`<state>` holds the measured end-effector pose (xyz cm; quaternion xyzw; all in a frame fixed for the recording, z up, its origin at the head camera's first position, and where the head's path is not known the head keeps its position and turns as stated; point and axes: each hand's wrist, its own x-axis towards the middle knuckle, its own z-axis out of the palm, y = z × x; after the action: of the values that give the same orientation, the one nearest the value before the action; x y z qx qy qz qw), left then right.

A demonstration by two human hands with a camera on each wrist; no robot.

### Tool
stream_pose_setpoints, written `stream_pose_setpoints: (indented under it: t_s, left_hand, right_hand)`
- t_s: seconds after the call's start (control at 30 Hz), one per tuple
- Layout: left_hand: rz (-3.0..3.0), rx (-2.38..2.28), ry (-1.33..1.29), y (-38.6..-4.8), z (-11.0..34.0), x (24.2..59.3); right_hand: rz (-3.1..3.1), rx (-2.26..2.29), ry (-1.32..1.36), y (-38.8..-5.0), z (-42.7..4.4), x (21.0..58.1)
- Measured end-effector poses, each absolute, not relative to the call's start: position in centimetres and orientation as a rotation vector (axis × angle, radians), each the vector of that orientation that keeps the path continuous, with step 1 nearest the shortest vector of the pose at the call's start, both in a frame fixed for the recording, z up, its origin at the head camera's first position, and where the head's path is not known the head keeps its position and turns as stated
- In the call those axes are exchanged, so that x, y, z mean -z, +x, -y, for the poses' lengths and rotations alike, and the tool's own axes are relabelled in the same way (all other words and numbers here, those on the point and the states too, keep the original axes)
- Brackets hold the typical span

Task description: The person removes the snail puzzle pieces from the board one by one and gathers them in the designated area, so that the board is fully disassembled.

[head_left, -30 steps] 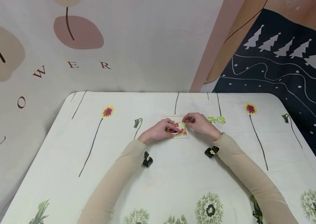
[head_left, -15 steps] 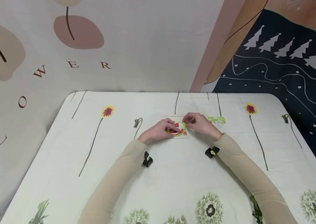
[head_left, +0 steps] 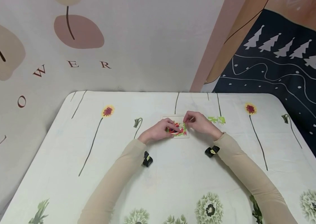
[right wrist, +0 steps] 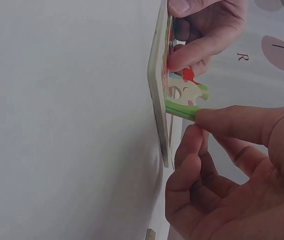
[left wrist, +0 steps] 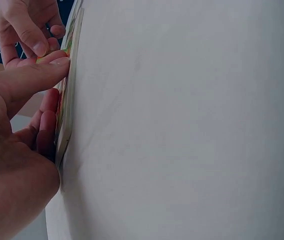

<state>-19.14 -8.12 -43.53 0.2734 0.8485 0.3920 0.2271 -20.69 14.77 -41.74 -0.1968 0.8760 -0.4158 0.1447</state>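
Note:
A small puzzle board (head_left: 186, 136) with a red and green picture lies flat at the far middle of the table. My left hand (head_left: 160, 129) rests on it, its thumb and fingers touching the picture. In the right wrist view my right hand (right wrist: 237, 160) pinches a green-edged puzzle piece (right wrist: 187, 95) between thumb and finger. The piece stands tilted up from the board's right part, and a pale printed animal face shows on it. Its lower edge meets the board; whether it is seated cannot be seen.
To the right of the board lie loose green puzzle pieces (head_left: 216, 120), touching or very close together. The table is covered with a white flower-print cloth (head_left: 174, 174). A printed backdrop (head_left: 146, 46) rises behind the table's far edge.
My right hand has shifted slightly up and away from the board, and the piece in its fingers has moved a little with it. My left hand has stayed in place.

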Motion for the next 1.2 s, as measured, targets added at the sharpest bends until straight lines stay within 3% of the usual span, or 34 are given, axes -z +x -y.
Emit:
stream_pose_setpoints:
  t_s: [1.2]
  left_hand:
    - [-2.349,-1.013,0.803,-19.1,8.0,43.2]
  right_hand:
    - [-2.452,1.338,-0.474,-21.0,-16.0,41.4]
